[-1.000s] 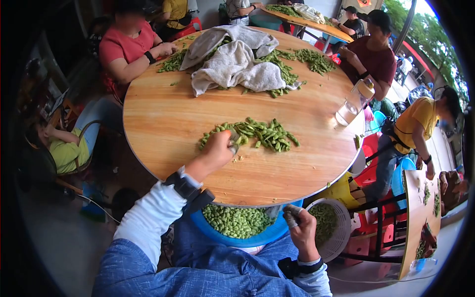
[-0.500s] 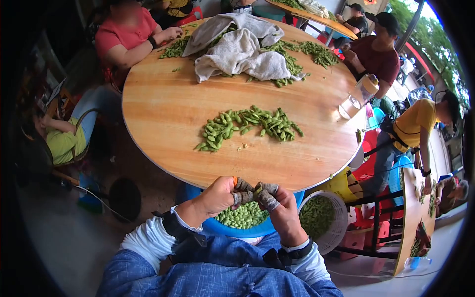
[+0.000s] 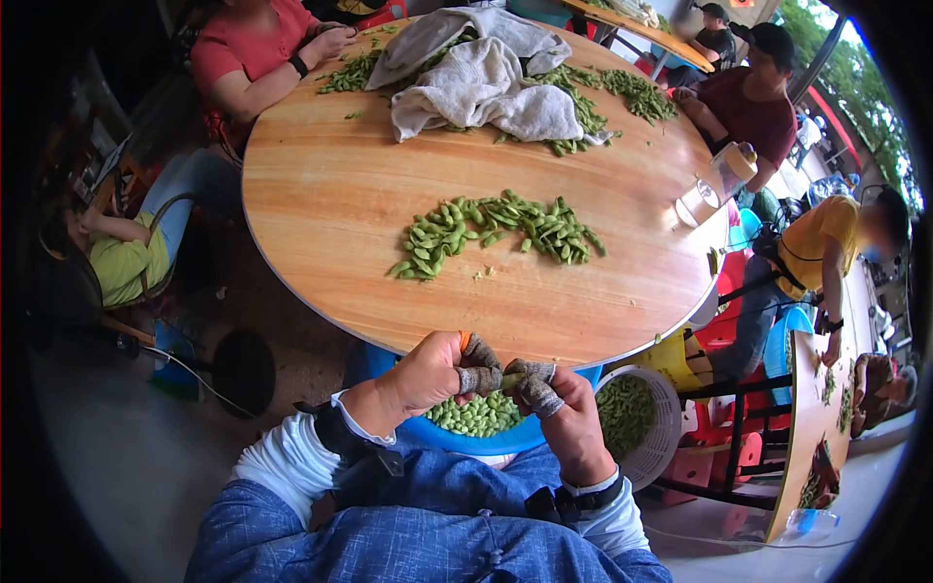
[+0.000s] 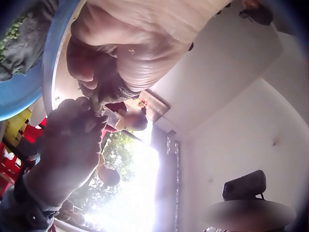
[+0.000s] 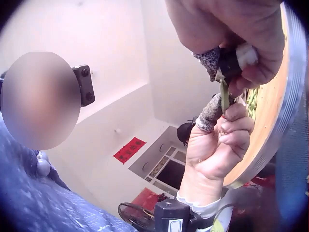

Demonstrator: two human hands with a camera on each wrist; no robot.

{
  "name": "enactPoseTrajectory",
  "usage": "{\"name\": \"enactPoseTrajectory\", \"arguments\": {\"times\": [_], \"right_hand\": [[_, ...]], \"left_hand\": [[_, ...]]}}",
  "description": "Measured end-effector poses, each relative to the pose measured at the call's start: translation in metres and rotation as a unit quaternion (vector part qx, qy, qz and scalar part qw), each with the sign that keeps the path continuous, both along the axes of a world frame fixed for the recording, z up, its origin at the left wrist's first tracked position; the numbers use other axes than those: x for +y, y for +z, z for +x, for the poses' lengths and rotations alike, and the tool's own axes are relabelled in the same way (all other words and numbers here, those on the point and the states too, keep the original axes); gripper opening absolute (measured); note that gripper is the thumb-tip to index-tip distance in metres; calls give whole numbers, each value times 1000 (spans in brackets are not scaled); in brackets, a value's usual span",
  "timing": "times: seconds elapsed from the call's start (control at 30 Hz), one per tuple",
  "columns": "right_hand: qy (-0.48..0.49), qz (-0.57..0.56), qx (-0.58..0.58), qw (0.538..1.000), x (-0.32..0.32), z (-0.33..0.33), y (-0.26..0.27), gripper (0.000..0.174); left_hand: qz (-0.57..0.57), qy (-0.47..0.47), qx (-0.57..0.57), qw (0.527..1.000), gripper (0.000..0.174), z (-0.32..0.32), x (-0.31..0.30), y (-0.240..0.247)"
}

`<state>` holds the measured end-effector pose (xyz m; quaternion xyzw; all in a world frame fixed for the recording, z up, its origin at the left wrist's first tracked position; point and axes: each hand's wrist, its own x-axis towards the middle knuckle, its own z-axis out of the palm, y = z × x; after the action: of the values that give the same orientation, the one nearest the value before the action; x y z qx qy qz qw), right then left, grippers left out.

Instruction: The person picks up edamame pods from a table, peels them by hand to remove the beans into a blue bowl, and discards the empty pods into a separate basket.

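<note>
Above the blue basin (image 3: 449, 440) of shelled green beans (image 3: 473, 416), both hands meet at the table's near edge. My left hand (image 3: 423, 381) pinches one end of a green soybean pod (image 5: 224, 96) between thumb and fingers. The right hand (image 3: 573, 428) grips the pod's other end, with its fingers curled in. Grey fabric covers (image 3: 479, 379) wrap fingertips on both hands, and an orange band shows on a left finger. In the left wrist view the pod is mostly hidden by the fingers. A curved pile of soybean pods (image 3: 437, 238) lies on the round wooden table (image 3: 330, 214).
A white perforated basket (image 3: 671, 428) of pods stands right of the basin. Grey cloths (image 3: 476, 92) cover a bigger pod heap at the table's far side. A clear bottle (image 3: 714, 185) stands near the right edge. Several people sit around, and one person in yellow (image 3: 821, 243) leans over another table.
My left hand has come back from the pod pile to the table's near edge and met my right hand, which rose from beside the basin. Both now hold a pod.
</note>
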<state>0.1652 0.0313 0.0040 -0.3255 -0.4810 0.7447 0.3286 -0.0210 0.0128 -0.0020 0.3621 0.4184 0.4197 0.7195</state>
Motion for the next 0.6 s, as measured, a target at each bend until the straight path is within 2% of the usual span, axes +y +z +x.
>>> {"name": "enactPoseTrajectory", "arguments": {"times": [0.6], "right_hand": [[-18, -4, -2, 1000, -4, 2, 0, 18]], "left_hand": [[28, 31, -1, 999, 14, 8, -5, 3]]}}
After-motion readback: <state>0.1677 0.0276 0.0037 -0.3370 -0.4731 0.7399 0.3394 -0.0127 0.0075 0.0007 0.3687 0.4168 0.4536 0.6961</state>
